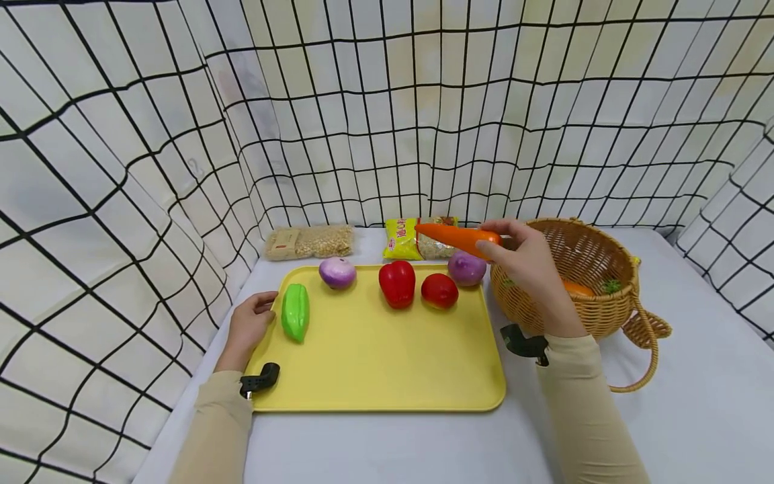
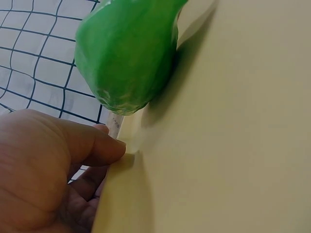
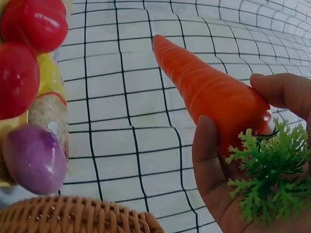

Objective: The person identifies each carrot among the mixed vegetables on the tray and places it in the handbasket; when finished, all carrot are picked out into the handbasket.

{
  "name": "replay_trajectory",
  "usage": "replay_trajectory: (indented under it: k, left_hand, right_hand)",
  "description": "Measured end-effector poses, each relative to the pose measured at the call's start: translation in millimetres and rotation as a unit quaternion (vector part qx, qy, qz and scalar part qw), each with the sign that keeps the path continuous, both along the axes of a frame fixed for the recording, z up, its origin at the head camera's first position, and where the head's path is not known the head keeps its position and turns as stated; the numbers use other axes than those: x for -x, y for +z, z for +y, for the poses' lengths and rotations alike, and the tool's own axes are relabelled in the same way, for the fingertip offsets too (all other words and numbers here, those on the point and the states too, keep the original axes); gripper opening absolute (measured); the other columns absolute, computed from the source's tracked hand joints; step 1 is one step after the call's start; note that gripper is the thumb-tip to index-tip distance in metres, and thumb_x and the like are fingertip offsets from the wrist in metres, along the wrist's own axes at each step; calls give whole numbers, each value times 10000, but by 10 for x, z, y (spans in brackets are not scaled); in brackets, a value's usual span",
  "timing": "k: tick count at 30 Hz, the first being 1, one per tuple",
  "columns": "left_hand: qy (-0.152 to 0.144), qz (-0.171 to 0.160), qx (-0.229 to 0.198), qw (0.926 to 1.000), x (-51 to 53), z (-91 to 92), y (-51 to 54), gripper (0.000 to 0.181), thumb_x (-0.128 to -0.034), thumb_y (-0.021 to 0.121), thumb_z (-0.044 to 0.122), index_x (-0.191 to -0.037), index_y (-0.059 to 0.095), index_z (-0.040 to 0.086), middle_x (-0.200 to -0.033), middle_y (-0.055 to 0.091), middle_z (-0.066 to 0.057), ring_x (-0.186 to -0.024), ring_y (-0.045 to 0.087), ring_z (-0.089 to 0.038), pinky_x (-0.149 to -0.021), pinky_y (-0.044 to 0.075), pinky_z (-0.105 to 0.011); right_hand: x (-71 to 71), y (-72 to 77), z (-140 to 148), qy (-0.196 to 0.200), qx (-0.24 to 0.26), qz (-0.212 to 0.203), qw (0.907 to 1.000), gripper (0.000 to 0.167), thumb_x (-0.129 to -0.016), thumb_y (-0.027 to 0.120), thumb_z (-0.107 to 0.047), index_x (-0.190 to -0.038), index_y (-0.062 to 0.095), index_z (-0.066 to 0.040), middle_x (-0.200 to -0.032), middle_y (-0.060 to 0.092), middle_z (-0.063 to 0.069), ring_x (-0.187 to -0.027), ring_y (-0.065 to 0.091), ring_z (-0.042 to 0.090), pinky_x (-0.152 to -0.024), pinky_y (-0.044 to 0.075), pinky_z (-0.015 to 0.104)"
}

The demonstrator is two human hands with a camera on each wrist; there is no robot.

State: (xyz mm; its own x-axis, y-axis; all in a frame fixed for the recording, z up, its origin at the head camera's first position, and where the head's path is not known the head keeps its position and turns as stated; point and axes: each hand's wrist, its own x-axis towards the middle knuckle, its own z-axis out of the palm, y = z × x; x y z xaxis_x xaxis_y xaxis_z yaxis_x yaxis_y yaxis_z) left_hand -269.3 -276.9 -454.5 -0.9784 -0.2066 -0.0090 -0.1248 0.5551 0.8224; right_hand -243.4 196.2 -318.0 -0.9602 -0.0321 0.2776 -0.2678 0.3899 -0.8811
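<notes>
My right hand [image 1: 533, 269] holds an orange carrot [image 1: 453, 236] by its thick end, between thumb and fingers, above the wicker basket's left rim. The carrot's tip points left; in the right wrist view its green leafy top [image 3: 272, 167] lies against the palm. My left hand [image 1: 249, 326] grips the left rim of the yellow tray [image 1: 375, 363], thumb [image 2: 99, 145] on the rim and fingers on the outer side. Beside it on the tray lies a green star fruit-like piece [image 1: 295, 312]. Farther along are a purple onion [image 1: 337, 273], red bell pepper [image 1: 397, 284], red tomato-like piece [image 1: 439, 291] and another purple onion [image 1: 467, 269].
The wicker basket [image 1: 595, 316] stands right of the tray, with another orange piece [image 1: 577, 289] and some green inside. A bag of beans [image 1: 310, 243] and a yellow packet [image 1: 402, 239] lie behind the tray. Black netting over white cloth walls [image 1: 387, 134] encloses the table.
</notes>
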Motion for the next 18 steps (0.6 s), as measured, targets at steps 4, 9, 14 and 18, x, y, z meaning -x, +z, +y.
replay_trajectory:
  k: [4,9,14,18]
  left_hand:
    - [10,27,-3,10000,0,0,-3,446,-954,459,13,-1398,506,24,-1333,529,-231,-1235,494,-354,-991,424,-449]
    - [36,-12,-28,10000,0,5,-6,449,-956,461,12,-1402,504,31,-1340,524,-224,-1241,485,-349,-1000,416,-447]
    - [58,-41,-66,10000,9,7,-4,457,-951,464,12,-1405,503,38,-1344,520,-216,-1243,478,-343,-1002,411,-444]
    - [88,-61,-74,9999,8,8,-4,459,-948,461,13,-1403,505,39,-1341,521,-211,-1241,478,-339,-1001,410,-441]
  right_hand:
    - [-33,30,90,-194,-44,71,9998,410,-927,666,-314,-1257,623,-76,-1201,603,132,-912,613,222,-720,538,214]
    - [-53,59,194,-409,-72,61,9991,444,-919,671,-346,-1275,618,-86,-1211,598,121,-929,585,186,-702,513,186]
    - [-55,74,359,-652,-12,156,9977,449,-924,664,-337,-1282,606,-73,-1209,582,92,-939,595,144,-726,531,182]
    - [-71,79,485,-911,101,97,9957,442,-926,658,-347,-1280,601,-89,-1202,575,40,-991,574,114,-782,506,135]
